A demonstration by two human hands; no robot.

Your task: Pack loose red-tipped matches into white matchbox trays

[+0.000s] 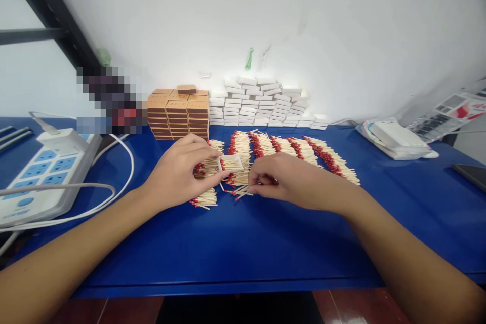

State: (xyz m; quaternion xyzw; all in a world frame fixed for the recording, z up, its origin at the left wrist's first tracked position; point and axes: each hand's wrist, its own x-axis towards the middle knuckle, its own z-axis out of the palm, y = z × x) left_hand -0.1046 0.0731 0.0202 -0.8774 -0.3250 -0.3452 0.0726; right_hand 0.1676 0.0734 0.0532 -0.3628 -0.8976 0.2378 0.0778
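My left hand (186,172) is closed on a small white matchbox tray (240,163), gripping its left end between thumb and fingers. Red-tipped matches (229,164) lie inside the tray. It is held just above rows of loose matches (241,144) spread on the blue table. My right hand (281,177) has its fingers curled into a pinch, low over the near end of a row. A few stray matches (240,192) lie at its fingertips; whatever sits in the pinch is hidden.
Brown matchboxes (178,111) are stacked by the wall, beside a pile of white trays (258,104). More match rows (330,159) lie to the right. A power strip (45,177) with white cables is at left. White packages (397,139) and a dark flat object (471,176) are at right.
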